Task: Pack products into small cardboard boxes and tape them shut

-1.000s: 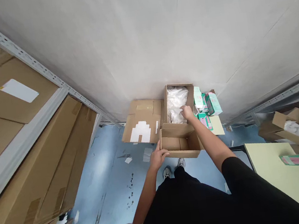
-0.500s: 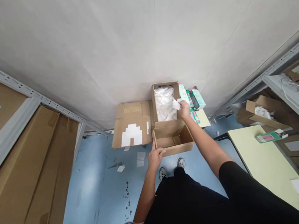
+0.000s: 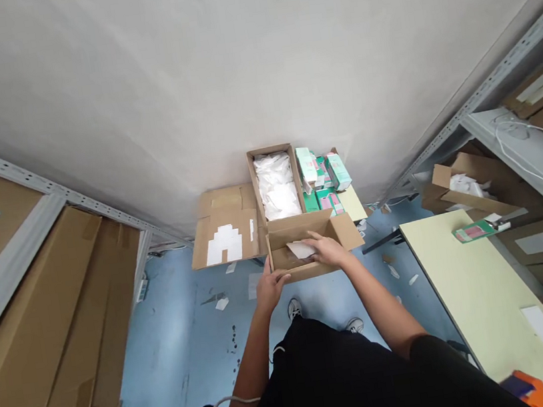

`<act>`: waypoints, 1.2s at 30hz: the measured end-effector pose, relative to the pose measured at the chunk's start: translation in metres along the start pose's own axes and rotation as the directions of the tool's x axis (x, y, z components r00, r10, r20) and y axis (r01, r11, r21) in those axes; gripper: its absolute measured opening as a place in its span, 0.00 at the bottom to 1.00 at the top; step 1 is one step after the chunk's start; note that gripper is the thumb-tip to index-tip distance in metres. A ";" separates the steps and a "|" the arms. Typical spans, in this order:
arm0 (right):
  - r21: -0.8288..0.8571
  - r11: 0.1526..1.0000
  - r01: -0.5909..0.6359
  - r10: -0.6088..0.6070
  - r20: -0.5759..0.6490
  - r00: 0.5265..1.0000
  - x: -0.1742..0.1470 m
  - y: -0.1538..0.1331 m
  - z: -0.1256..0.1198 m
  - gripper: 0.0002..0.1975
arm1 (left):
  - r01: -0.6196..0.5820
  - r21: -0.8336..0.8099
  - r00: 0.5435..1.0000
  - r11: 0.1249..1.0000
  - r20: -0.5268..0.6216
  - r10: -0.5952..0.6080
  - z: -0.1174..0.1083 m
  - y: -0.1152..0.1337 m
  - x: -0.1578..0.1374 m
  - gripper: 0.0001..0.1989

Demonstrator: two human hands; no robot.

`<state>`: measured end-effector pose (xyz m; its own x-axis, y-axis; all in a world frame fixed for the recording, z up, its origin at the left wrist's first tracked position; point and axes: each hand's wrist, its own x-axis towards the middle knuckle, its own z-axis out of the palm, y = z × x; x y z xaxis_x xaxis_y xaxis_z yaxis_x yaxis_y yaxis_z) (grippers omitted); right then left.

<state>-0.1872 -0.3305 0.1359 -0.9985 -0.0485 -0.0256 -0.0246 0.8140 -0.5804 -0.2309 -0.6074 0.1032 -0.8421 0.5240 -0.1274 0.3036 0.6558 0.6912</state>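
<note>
My left hand (image 3: 270,287) grips the near left corner of an open cardboard box (image 3: 322,222), thumb along its front edge. Inside that box, my right hand (image 3: 325,250) holds a small white packet (image 3: 301,249) between its fingers, low over the bottom. Just behind stands a second cardboard box (image 3: 257,189), filled with white packets (image 3: 277,182). Green and white product boxes (image 3: 324,176) are gathered to its right. The right flap of the nearer box is folded outward.
A flattened cardboard piece (image 3: 224,220) with white labels lies at the left. To the right is a pale yellow table (image 3: 455,272) bearing a green box (image 3: 475,231). Shelves with cartons (image 3: 65,313) line both sides. Paper scraps (image 3: 221,303) lie on the blue floor.
My right hand has moved from the packet-filled box down into the nearer box, carrying the white packet. The nearer box's right flap now shows folded out. The view has shifted slightly.
</note>
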 end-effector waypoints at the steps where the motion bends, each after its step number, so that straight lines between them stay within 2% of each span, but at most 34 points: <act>1: 0.023 0.999 -0.028 0.028 0.003 1.000 -0.016 0.009 -0.006 0.32 | -0.009 0.015 1.000 1.000 0.003 0.009 0.008 0.009 -0.002 0.11; 6: 0.127 0.989 -0.077 0.104 -0.218 0.970 -0.118 0.065 -0.051 0.27 | -0.076 0.045 0.996 0.996 0.055 0.074 0.065 0.072 -0.001 0.10; 8: 0.126 0.985 -0.120 0.155 -0.321 0.934 -0.164 0.088 -0.071 0.23 | -0.139 0.043 0.985 0.989 0.105 0.134 0.094 0.103 0.008 0.10; 10: 0.126 0.974 -0.188 0.225 -0.429 0.875 -0.212 0.111 -0.089 0.21 | -0.238 0.025 0.959 0.971 0.162 0.230 0.127 0.138 0.021 0.10; 12: 0.143 0.953 -0.266 0.300 -0.530 0.793 -0.260 0.131 -0.103 0.20 | -0.355 -0.023 0.909 0.934 0.226 0.351 0.164 0.176 0.035 0.11; 15: 0.201 0.901 -0.384 0.415 -0.659 0.627 -0.334 0.156 -0.120 0.20 | -0.480 -0.121 0.798 0.869 0.350 0.490 0.223 0.239 0.051 0.13; 19: 0.305 0.797 -0.520 0.538 -0.750 0.385 -0.425 0.172 -0.128 0.23 | -0.549 -0.173 0.657 0.817 0.515 0.551 0.298 0.319 0.056 0.13; 22: 0.392 0.714 -0.580 0.602 -0.766 0.223 -0.473 0.176 -0.128 0.26 | -0.626 -0.202 0.535 0.754 0.592 0.603 0.346 0.368 0.055 0.12; 26: 0.477 0.628 -0.615 0.644 -0.762 0.066 -0.507 0.186 -0.124 0.27 | -0.705 -0.266 0.381 0.657 0.640 0.667 0.403 0.416 0.060 0.10; 28: 0.513 0.595 -0.618 0.662 -0.749 0.016 -0.514 0.195 -0.124 0.26 | -0.725 -0.310 0.303 0.615 0.659 0.689 0.432 0.434 0.066 0.10; 30: 0.552 0.568 -0.610 0.692 -0.722 -0.009 -0.516 0.207 -0.125 0.26 | -0.735 -0.354 0.231 0.578 0.671 0.705 0.461 0.449 0.076 0.11; 32: 0.594 0.540 -0.596 0.723 -0.690 -0.033 -0.512 0.221 -0.128 0.25 | -0.750 -0.355 0.189 0.559 0.694 0.694 0.490 0.463 0.088 0.12; 36: 0.661 0.511 -0.549 0.750 -0.655 -0.091 -0.482 0.254 -0.144 0.25 | -0.780 -0.274 0.155 0.562 0.786 0.598 0.533 0.484 0.120 0.16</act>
<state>0.2808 -0.0170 0.1185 0.0398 0.9942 0.1001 0.5676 0.0600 -0.8211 0.0522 0.0629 0.0433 0.4015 0.9007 -0.1657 0.7057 -0.1890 0.6829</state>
